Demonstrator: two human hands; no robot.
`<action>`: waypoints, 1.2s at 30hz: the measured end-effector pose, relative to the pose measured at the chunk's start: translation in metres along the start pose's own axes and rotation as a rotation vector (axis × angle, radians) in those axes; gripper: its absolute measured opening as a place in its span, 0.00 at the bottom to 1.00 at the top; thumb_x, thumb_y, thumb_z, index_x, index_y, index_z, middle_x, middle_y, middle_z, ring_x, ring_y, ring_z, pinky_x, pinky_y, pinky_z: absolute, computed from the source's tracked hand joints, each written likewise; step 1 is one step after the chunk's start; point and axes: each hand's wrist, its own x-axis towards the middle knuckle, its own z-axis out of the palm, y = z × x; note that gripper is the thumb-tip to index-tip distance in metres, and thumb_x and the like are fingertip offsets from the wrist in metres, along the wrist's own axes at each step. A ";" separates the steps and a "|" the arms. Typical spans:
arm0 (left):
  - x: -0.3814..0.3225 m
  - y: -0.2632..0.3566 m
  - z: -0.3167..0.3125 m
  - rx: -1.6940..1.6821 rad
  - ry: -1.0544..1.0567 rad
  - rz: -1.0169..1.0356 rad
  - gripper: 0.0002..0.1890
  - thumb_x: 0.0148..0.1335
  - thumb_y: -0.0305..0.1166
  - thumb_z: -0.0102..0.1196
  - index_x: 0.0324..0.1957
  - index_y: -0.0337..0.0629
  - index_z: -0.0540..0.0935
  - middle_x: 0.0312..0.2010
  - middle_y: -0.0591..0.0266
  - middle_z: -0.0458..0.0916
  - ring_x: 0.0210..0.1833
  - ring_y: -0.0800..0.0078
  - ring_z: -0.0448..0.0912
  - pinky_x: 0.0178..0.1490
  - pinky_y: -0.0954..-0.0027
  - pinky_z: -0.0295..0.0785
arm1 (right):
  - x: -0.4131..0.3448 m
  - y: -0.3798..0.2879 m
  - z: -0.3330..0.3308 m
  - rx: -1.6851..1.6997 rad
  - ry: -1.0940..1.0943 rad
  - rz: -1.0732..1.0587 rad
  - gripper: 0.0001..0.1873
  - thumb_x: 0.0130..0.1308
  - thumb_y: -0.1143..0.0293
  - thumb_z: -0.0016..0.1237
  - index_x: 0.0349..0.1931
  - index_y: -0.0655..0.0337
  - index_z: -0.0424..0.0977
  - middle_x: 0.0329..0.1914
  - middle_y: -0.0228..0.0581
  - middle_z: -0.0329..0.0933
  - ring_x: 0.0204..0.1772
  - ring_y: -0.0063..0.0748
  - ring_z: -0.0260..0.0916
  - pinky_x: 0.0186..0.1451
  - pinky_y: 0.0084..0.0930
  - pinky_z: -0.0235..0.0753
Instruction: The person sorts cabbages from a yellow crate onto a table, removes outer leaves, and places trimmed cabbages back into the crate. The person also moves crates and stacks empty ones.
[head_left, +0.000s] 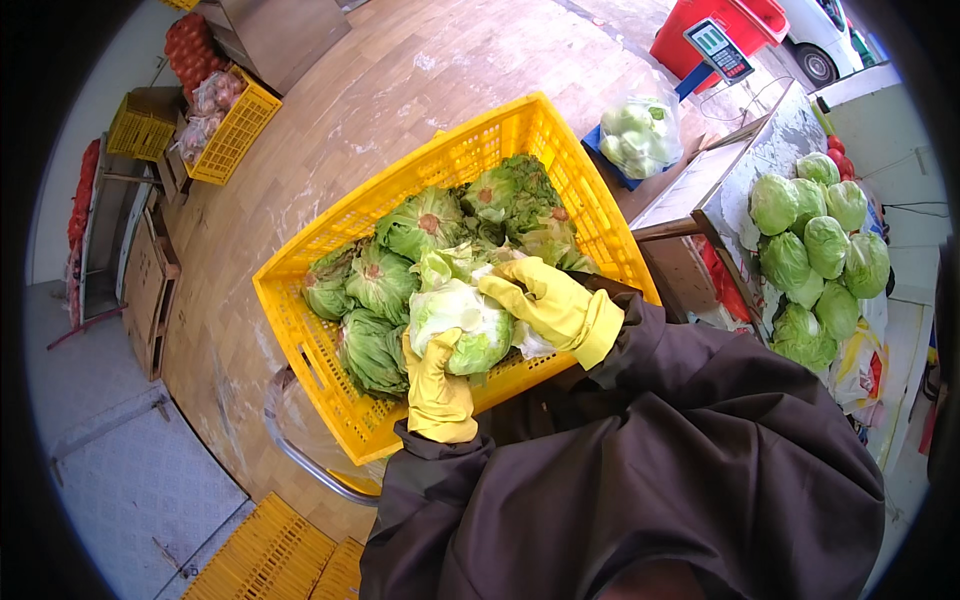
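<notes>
A pale head of iceberg lettuce is held above a yellow plastic crate. My left hand, in a yellow rubber glove, grips it from the near side with the thumb across the leaves. On its right, my right hand, gloved the same way, has its bent fingers at the upper right leaves of the head. Several untrimmed green lettuce heads lie in the crate, some with brownish cut stems facing up. A loose pale leaf shows below my right hand.
At the right, several trimmed lettuce heads are piled on a worn table. A platform scale bears a clear bag of lettuce beyond the crate. A red bin stands behind it. Yellow crates lie at lower left.
</notes>
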 end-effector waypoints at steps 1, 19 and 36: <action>0.000 -0.002 -0.001 0.001 -0.010 0.007 0.33 0.52 0.30 0.65 0.62 0.45 0.69 0.54 0.59 0.77 0.56 0.61 0.78 0.60 0.56 0.74 | -0.002 0.000 0.001 0.010 -0.025 0.106 0.17 0.74 0.58 0.46 0.43 0.67 0.75 0.31 0.37 0.74 0.37 0.24 0.70 0.40 0.26 0.72; 0.011 0.016 -0.005 0.161 -0.211 -0.069 0.33 0.46 0.26 0.61 0.60 0.34 0.74 0.47 0.58 0.82 0.49 0.66 0.80 0.56 0.66 0.75 | 0.013 -0.025 -0.016 -0.225 -0.341 -0.308 0.31 0.65 0.60 0.57 0.62 0.71 0.66 0.52 0.60 0.77 0.54 0.51 0.77 0.57 0.36 0.76; 0.006 0.026 -0.017 -0.096 -0.375 -0.189 0.44 0.39 0.27 0.65 0.65 0.33 0.67 0.52 0.52 0.78 0.53 0.60 0.79 0.60 0.63 0.74 | 0.030 0.051 -0.011 0.045 0.009 0.438 0.07 0.71 0.70 0.45 0.43 0.61 0.75 0.31 0.30 0.75 0.31 0.18 0.69 0.32 0.20 0.70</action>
